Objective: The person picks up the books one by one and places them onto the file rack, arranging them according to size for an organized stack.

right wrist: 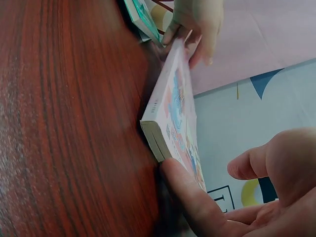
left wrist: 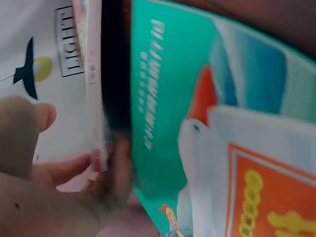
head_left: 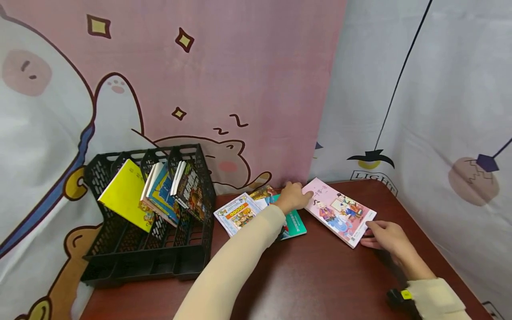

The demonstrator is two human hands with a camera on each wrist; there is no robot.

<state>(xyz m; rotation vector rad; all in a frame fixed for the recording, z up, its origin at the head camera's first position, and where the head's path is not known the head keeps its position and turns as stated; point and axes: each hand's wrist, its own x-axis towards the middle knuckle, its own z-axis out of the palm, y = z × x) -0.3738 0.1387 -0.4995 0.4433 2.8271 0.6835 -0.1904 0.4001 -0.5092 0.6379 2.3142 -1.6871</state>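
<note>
A pink picture book [head_left: 340, 211] with drawn figures on its cover is tilted just above the table at the right. My left hand [head_left: 293, 197] pinches its left end; the right wrist view shows that hand [right wrist: 197, 24] at the book's far end. At the near right corner, my right hand [head_left: 386, 238] touches the book's edge with a finger, its thumb apart from the cover in the right wrist view. Under my left forearm lie a green book [head_left: 296, 223] and a white-bordered book [head_left: 238, 213], partly overlapping. The green book [left wrist: 153, 118] fills much of the left wrist view.
A black file rack [head_left: 140, 262] with several slots stands at the left. It holds a leaning yellow book [head_left: 128, 195], a blue book [head_left: 163, 191] and dark-covered books [head_left: 192, 189]. A printed curtain [head_left: 256, 89] hangs behind the reddish-brown table [head_left: 320, 280].
</note>
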